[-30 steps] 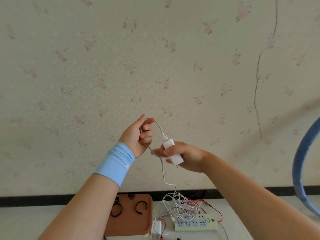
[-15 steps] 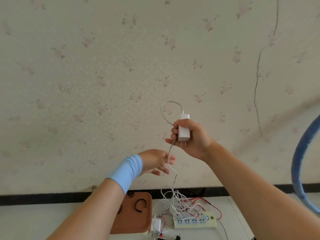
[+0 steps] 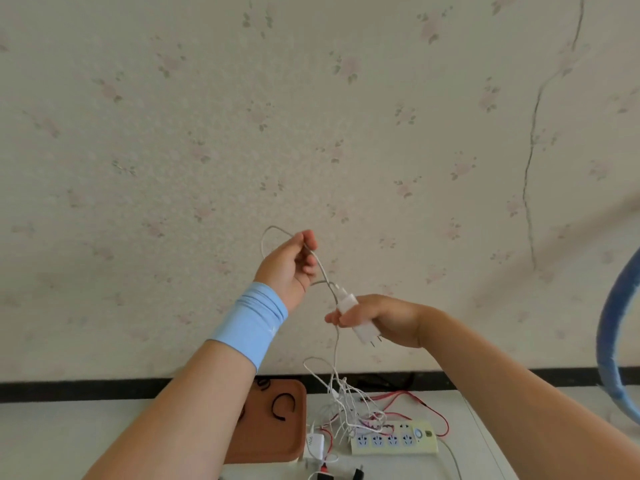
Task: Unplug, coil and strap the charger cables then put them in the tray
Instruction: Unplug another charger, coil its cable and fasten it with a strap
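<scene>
While your right hand (image 3: 388, 320) grips the charger (image 3: 347, 302), prongs down, your left hand (image 3: 290, 266) pinches a loop of its cable (image 3: 335, 344); slack hangs to a tangle right of the tray (image 3: 277, 439).

white charger (image 3: 315, 444): grey print, too small to read
wristband (image 3: 252, 320): small white mark, unreadable
readable text: none

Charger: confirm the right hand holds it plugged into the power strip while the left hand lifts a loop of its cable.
Not quite. The charger is unplugged: the head view shows the right hand holding it in the air, prongs bare, well above the power strip. The left hand does lift a loop of its cable.
</scene>
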A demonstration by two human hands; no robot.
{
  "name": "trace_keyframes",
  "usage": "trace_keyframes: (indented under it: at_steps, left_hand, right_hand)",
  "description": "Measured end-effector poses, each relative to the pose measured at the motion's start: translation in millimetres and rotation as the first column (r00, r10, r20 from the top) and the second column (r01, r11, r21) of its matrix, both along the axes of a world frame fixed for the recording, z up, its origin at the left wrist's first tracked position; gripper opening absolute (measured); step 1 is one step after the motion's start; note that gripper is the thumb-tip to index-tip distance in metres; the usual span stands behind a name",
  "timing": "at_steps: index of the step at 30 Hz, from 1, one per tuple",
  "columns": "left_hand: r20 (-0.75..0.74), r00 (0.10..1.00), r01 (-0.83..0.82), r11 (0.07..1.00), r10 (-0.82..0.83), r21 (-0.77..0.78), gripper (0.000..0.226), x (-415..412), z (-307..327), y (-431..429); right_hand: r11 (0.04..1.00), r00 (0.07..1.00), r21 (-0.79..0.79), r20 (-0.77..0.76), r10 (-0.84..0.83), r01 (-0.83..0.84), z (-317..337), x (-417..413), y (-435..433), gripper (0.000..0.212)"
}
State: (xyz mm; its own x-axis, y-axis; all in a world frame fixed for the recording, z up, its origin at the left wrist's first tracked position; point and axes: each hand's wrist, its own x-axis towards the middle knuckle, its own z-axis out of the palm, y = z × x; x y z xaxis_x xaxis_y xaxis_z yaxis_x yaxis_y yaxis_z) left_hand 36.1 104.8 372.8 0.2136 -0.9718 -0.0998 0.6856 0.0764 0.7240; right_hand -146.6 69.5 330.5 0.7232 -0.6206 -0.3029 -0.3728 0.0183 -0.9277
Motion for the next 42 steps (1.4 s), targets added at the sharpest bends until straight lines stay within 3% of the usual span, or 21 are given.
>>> trace_keyframes:
  at_steps: [3, 8, 12, 15, 17, 18, 20, 21, 22, 23, 26, 29, 31, 33, 35, 38, 42]
  left_hand:
    - [-0.014, 0.999, -0.040, 0.999, 0.040, 0.005, 0.024, 8.1, 4.1, -1.5]
    - [0.241, 0.968, -0.113, 0.974, 0.064, 0.196, 0.031, 9.8, -6.1, -2.0]
    - [0.351, 0.921, 0.032, 0.931, -0.169, 0.365, 0.034, 2.2, -16.7, 6.6]
    - [0.483, 0.818, 0.146, 0.924, -0.314, 0.354, 0.038, -6.5, -26.6, 7.5]
    - [0.626, 0.704, 0.136, 0.928, -0.337, 0.347, 0.032, -14.4, -35.6, 2.3]
    - [0.721, 0.587, 0.125, 0.921, -0.368, 0.368, 0.037, -18.2, -39.0, 0.1]
    - [0.870, 0.221, 0.113, 0.897, -0.442, 0.427, 0.047, -24.0, -43.5, -3.9]
    - [0.889, 0.045, 0.102, 0.887, -0.456, 0.450, 0.038, -26.1, -45.5, -5.5]
    - [0.884, -0.052, 0.103, 0.878, -0.464, 0.467, 0.028, -27.3, -47.0, -5.5]
    - [0.878, -0.067, 0.106, 0.871, -0.474, 0.479, 0.026, -27.7, -47.6, -4.8]
    - [0.900, 0.145, 0.080, 0.912, -0.411, 0.403, 0.029, -25.7, -43.6, -4.0]
    - [0.834, 0.523, -0.013, 0.976, -0.177, 0.216, 0.027, -22.2, -34.8, -8.6]
    - [0.591, 0.805, -0.019, 0.991, -0.062, 0.130, 0.023, -18.4, -27.6, -12.0]
    - [0.223, 0.973, 0.039, 0.996, -0.055, 0.075, 0.021, -13.1, -19.2, -13.6]
    - [-0.056, 0.996, 0.077, 0.996, -0.075, 0.050, 0.023, -7.3, -11.1, -14.6]
    - [-0.269, 0.961, 0.076, 0.997, -0.066, 0.025, 0.026, 1.7, -7.0, -17.0]
    - [-0.158, 0.988, 0.010, 0.998, 0.001, 0.067, 0.029, 14.6, -11.0, -12.6]
  right_hand:
    - [0.994, 0.997, -0.100, -0.062, -0.049, 0.042, -2.2, 6.0, -2.3, 0.079]
    - [0.969, 0.949, 0.055, 0.195, -0.248, 0.242, 6.3, 8.5, -14.1, 0.053]
    - [0.926, 0.836, 0.209, 0.401, -0.375, 0.315, 19.6, 8.1, -16.6, 0.033]
    - [0.891, 0.735, 0.316, 0.507, -0.450, 0.327, 28.3, 5.4, -18.5, 0.035]
    - [0.867, 0.662, 0.394, 0.567, -0.490, 0.304, 32.7, 2.3, -20.3, 0.036]
    - [0.859, 0.625, 0.429, 0.598, -0.502, 0.279, 34.5, 0.2, -20.9, 0.035]
    - [0.852, 0.564, 0.472, 0.649, -0.510, 0.227, 37.8, -3.4, -20.4, 0.033]
    - [0.853, 0.543, 0.480, 0.670, -0.506, 0.203, 39.5, -4.6, -19.1, 0.033]
    - [0.855, 0.527, 0.483, 0.685, -0.503, 0.188, 40.2, -5.6, -18.4, 0.033]
    - [0.855, 0.515, 0.486, 0.694, -0.504, 0.182, 40.7, -6.6, -17.8, 0.033]
    - [0.844, 0.536, 0.501, 0.666, -0.519, 0.194, 36.4, -10.2, -20.2, 0.039]
    - [0.872, 0.714, 0.406, 0.522, -0.466, 0.272, 26.9, -12.4, -21.0, 0.053]
    - [0.930, 0.846, 0.264, 0.404, -0.348, 0.257, 21.1, -11.3, -17.4, 0.054]
    - [0.969, 0.924, 0.181, 0.315, -0.218, 0.167, 17.3, -9.1, -13.5, 0.056]
    - [0.987, 0.967, 0.144, 0.236, -0.100, 0.067, 15.2, -6.1, -9.5, 0.053]
    - [0.989, 0.984, 0.143, 0.176, 0.008, -0.034, 13.1, -1.2, -3.7, 0.048]
    - [0.991, 0.974, 0.130, 0.218, -0.055, 0.026, 18.2, 3.2, -0.9, 0.048]
